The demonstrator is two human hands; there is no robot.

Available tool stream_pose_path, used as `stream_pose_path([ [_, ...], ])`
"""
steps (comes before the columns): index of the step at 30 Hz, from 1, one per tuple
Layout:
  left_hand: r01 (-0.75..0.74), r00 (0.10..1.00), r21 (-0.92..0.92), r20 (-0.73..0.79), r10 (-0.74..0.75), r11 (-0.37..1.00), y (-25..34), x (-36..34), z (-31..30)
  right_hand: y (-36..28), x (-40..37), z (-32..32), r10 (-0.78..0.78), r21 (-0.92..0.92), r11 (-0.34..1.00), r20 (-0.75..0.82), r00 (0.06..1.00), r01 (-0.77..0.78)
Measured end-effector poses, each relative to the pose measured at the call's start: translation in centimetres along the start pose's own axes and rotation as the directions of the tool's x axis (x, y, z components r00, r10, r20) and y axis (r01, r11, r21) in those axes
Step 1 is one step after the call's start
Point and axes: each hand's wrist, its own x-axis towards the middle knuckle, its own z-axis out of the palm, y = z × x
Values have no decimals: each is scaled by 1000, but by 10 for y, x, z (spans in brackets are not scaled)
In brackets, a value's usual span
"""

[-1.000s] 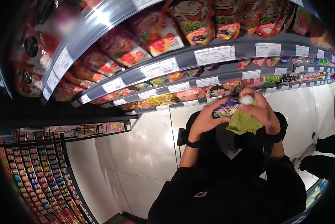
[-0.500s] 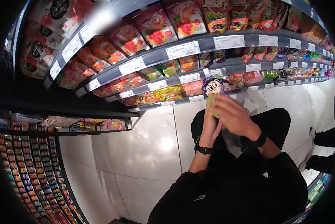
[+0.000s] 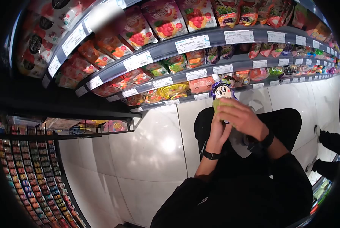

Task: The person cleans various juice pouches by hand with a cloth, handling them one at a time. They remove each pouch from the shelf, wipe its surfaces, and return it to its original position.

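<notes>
I am crouched in front of low store shelves. My left hand [image 3: 218,131] grips a snack pouch [image 3: 222,92] with a cartoon face and purple print, held upright in front of the lowest shelf. My right hand [image 3: 243,118] presses a green cloth [image 3: 218,104] against the pouch's front, covering most of it below the face. Both wrists wear black bands. My knees in black trousers are right below the hands.
Grey shelves [image 3: 200,42] with white price tags carry rows of colourful snack bags. A dark rack of small packets [image 3: 33,171] stands at the lower left. White floor tiles [image 3: 151,152] lie between. Another person's shoes [image 3: 325,152] are at the right edge.
The pouch was first lying sideways in my hands with the cloth hanging under my right hand. It now stands upright, face up, with the cloth pressed on its front.
</notes>
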Motion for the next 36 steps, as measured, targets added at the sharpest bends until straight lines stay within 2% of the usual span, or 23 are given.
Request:
stream_pose_path([
  [1,13,1000,3,3,-13,1000,0,-5,8,4,2,-6,23,9,1000,-14,1000,-23],
  [2,22,999,-56,39,-20,998,0,-8,17,7,5,-11,132,51,990,-28,991,-130],
  [3,31,997,-118,77,-22,993,1,-9,26,12,5,-11,136,39,990,-28,990,-135],
  [5,50,996,-135,82,-39,990,5,-7,31,16,6,-8,293,114,954,-157,943,-277],
  [8,-33,995,-218,89,54,975,16,4,25,-12,-9,-4,300,131,950,-135,944,-283],
  [12,61,986,-236,162,-23,970,21,2,17,-12,-29,-5,334,191,930,-86,939,-314],
  [14,96,987,-114,141,-79,989,9,8,12,-4,-34,-9,470,236,865,-71,880,-443],
  [15,60,992,-63,119,-52,996,6,8,17,0,-37,-11,470,232,866,-74,880,-443],
  [17,-39,986,128,166,17,991,2,12,16,9,-50,-8,566,409,790,-201,800,-456],
  [19,-8,979,179,203,-29,984,-1,14,15,17,-62,9,797,664,553,-244,553,-503],
  [20,13,977,159,207,-46,987,-5,13,15,20,-69,10,959,897,154,-33,282,-415],
  [21,46,982,150,174,-72,988,-9,10,16,22,-69,10,959,897,149,-29,282,-416],
  [23,158,976,107,136,-171,982,-15,8,13,27,-74,8,951,962,18,68,302,-273],
  [24,161,974,107,143,-175,981,-23,14,11,24,-83,9,937,895,95,67,342,-436],
  [26,-109,994,346,56,95,932,-41,19,-1,4,-75,13,941,888,137,23,339,-439],
  [27,-104,994,345,54,91,933,-43,17,2,-6,-69,16,938,880,180,-19,346,-439],
  [29,-333,916,570,7,401,751,-45,16,9,-16,-65,20,944,863,181,-18,328,-473],
  [30,-375,890,611,26,455,698,-46,17,10,-20,-64,24,921,813,288,-90,380,-505],
  [31,-371,891,613,23,454,697,-44,16,8,-23,-63,29,887,752,391,-156,434,-530],
  [32,-332,920,542,7,391,772,-40,15,5,-24,-63,34,838,660,503,-214,502,-558],
  [33,-292,944,461,-3,330,838,-36,15,4,-27,-59,34,835,659,505,-212,507,-557],
  [35,-285,954,422,39,297,860,-30,6,0,-42,-49,33,640,433,739,-213,738,-515],
  [36,-154,988,286,36,150,946,-26,2,-2,-47,-43,32,559,350,811,-224,798,-469],
])
